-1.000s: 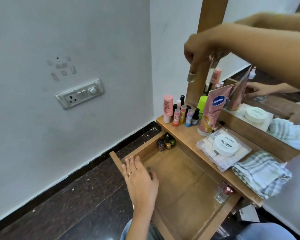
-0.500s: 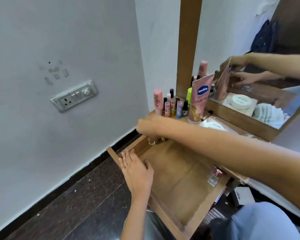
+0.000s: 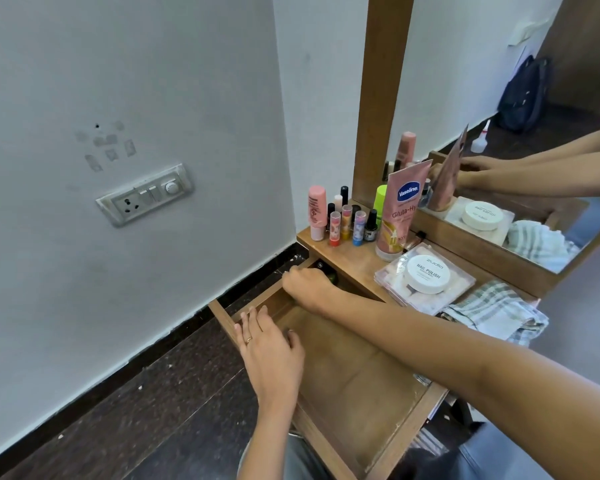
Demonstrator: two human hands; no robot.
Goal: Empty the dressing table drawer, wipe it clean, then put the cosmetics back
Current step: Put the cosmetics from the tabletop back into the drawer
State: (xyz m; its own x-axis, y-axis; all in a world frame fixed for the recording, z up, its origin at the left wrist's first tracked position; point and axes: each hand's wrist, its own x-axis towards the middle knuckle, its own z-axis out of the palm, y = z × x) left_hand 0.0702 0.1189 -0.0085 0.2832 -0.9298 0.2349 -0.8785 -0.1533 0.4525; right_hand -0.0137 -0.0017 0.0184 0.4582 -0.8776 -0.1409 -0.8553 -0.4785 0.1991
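R hand [image 3: 309, 285] now down in drawer [image 3: 361, 386] far corner at 11 o'clock among nail polish bottles [image 3: 321, 265], grip can't tell; L hand [image 3: 269, 344] flat, fingers apart, on rim — restocking underway, most cosmetics [image 3: 343, 220] still on top.

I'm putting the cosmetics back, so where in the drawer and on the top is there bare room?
The drawer floor is bare between the left hand and its near right corner. Its far corner is crowded: the right hand covers small bottles there. The tabletop has only a narrow strip between the lip balms and the nail polish box.
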